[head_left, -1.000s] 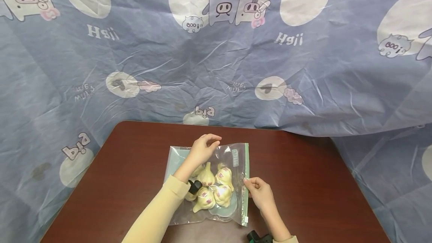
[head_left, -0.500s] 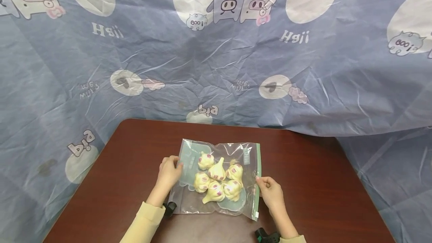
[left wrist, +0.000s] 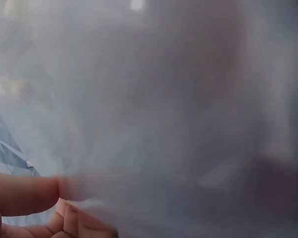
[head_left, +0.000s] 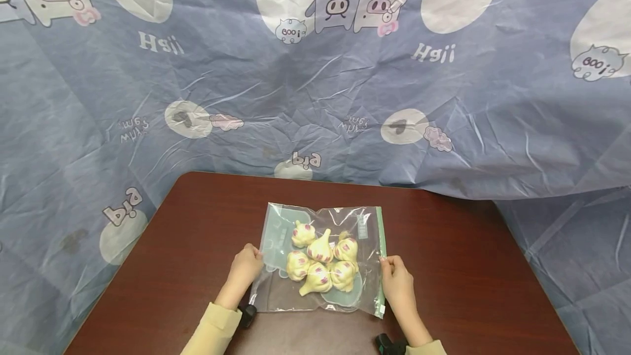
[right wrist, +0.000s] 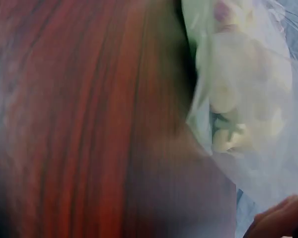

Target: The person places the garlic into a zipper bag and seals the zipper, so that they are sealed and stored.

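A clear zip bag point(head_left: 283, 297) holds several garlic bulbs point(head_left: 317, 278), pale with purple marks. Its green zip strip point(head_left: 381, 234) runs down the right side, with a white slider point(head_left: 382, 309) at the near end. My left hand point(head_left: 246, 264) pinches the bag's left edge; in the left wrist view its thumb point(left wrist: 25, 194) presses the film against the fingers. At the zip strip, my right hand point(head_left: 396, 281) grips the bag's right edge between thumb and fingers. The right wrist view shows the bag point(right wrist: 253, 94) blurred, with part of the hand point(right wrist: 280, 218) low at right.
A dark red-brown table point(head_left: 458, 267) lies under the bag. Behind it hangs a blue cartoon-print cloth point(head_left: 315, 86), which drapes over the table's back right corner. Black wrist cameras point(head_left: 389, 345) sit on both wrists.
My left hand has moved from across the bag to its left edge and now grips it. The bag and right hand have shifted somewhat rightward in the head view, as has the whole scene.
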The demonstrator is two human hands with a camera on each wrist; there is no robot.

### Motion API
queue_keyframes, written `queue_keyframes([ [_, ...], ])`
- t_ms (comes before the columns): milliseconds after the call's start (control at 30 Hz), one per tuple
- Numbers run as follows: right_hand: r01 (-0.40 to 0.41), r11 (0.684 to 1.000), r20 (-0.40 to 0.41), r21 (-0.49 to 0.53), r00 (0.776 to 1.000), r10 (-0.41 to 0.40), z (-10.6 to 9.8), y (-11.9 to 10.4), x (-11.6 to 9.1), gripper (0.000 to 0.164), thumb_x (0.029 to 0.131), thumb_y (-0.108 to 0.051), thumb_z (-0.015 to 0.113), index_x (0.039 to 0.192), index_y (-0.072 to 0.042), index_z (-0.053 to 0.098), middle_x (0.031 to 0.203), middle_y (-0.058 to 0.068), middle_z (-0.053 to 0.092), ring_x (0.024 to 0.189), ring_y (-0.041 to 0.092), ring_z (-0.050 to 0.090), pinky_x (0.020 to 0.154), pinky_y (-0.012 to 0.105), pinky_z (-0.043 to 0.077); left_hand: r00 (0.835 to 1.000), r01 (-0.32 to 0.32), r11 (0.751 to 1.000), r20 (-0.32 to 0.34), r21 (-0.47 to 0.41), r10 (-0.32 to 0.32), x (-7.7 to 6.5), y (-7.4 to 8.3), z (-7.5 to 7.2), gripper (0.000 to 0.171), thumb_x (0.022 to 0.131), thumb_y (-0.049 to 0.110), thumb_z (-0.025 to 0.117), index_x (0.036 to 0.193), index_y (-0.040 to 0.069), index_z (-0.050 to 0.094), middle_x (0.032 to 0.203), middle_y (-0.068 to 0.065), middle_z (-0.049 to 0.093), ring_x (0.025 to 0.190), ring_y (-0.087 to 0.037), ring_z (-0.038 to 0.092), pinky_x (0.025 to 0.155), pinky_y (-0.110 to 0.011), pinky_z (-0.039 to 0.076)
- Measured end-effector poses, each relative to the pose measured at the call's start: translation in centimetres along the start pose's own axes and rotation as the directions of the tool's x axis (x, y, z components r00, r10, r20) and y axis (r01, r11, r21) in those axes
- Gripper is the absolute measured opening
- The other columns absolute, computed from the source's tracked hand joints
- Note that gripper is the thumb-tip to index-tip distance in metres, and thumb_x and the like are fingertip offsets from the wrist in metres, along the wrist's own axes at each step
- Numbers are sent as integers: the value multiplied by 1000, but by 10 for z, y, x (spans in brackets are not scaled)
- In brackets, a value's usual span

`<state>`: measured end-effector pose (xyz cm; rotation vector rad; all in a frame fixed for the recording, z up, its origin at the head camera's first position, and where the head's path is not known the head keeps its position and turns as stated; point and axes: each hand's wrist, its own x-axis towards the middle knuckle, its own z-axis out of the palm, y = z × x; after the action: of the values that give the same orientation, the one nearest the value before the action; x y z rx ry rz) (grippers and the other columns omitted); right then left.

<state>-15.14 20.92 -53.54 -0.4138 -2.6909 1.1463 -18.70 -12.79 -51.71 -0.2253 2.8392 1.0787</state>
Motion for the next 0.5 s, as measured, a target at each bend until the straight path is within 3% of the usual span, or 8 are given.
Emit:
queue_keyframes([
  [200,69,995,-28,-66,997,-71,-3,5,2,18,100,-17,56,98,1,59,65,3,56,59,16,50,55,33,41,1000,2,1000,-19,-24,-3,0,-1,2,12,96,8,53,93,-4,56,87,-21,65,81,-35,62,73,-49,50],
  [500,131,981,60,-141,991,-123,-9,17,8,18,100,-20,57,101,-2,56,66,2,52,60,16,50,56,33,42,995,-20,997,-102,-70,13,2,-2,6,10,95,7,56,91,-2,56,82,-19,64,77,-33,61,71,-49,49],
])
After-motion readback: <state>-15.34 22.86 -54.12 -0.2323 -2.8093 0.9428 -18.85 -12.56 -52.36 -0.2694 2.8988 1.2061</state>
